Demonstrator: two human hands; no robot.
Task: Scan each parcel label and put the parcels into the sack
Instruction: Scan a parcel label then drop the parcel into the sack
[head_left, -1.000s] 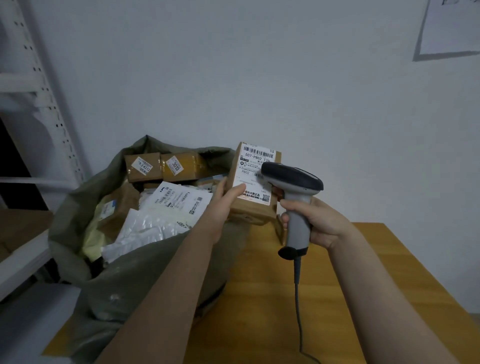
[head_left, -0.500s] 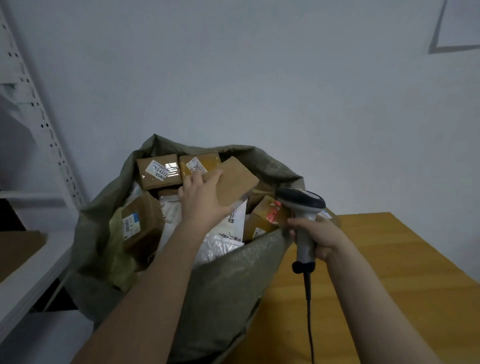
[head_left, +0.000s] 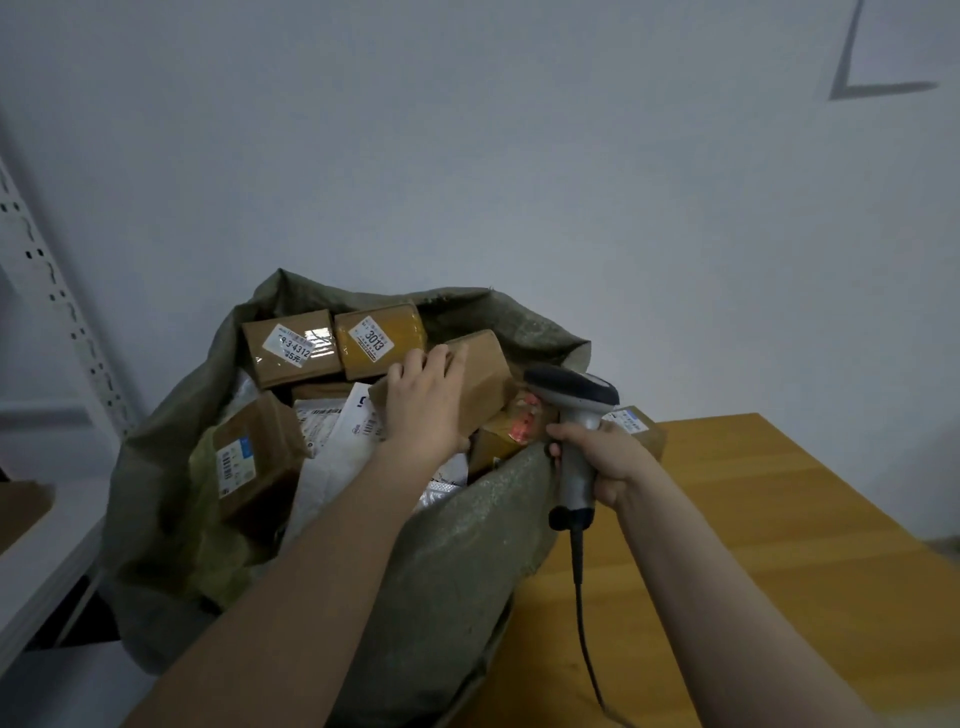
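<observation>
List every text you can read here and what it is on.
"9-3-4312": white label on the brown box at the back of the sack.
"3013": label on the yellow-taped box beside it.
Too blurred to read: the print on the left box, the white mailers, and the parcel on the table.

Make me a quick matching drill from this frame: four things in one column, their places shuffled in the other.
Things:
1. scanner
2. plain brown parcel
3. parcel marked 3013
4. small parcel behind the scanner

Places:
A. at the back of the sack, label up
B. gripped in the right hand
C. on the wooden table, outside the sack
D. held by the left hand on top of the sack's pile

Pairs: 1-B, 2-D, 3-A, 4-C
</observation>
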